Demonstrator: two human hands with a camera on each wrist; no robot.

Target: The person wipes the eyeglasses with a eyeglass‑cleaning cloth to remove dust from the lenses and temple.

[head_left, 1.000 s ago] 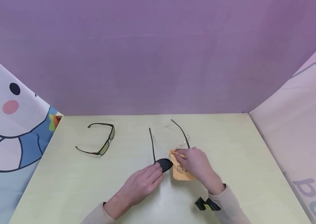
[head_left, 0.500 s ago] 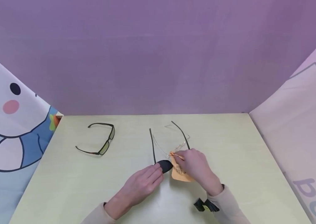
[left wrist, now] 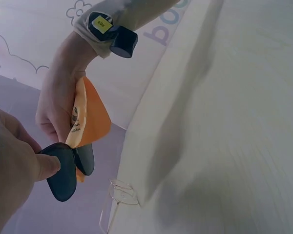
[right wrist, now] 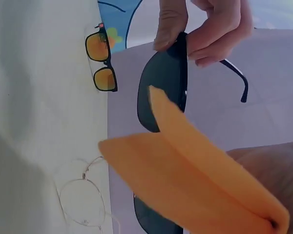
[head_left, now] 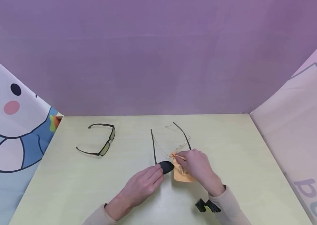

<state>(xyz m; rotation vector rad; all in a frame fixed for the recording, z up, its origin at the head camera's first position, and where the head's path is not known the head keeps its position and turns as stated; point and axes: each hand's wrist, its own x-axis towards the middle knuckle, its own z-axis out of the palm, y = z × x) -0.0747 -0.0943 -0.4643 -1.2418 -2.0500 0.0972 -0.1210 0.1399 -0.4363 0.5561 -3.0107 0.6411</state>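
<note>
Left fingers (head_left: 155, 175) pinch the sunglasses (head_left: 167, 167) at one end.

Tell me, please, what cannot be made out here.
Head view: one lens of the sunglasses, behind the right hand and cloth; the cloth's print, too small.
Right wrist view: the sunglasses' bridge, behind the cloth.
Left wrist view: part of the left hand, cut off by the edge.

Dark sunglasses (head_left: 166, 167), raised, unfolded, orange cloth (head_left: 181, 175) (printed), folded, near their middle

Screened booth (head_left: 299, 125), table (head_left: 231, 143), purple backdrop (head_left: 158, 59), cartoon panel (head_left: 9, 134)
</note>
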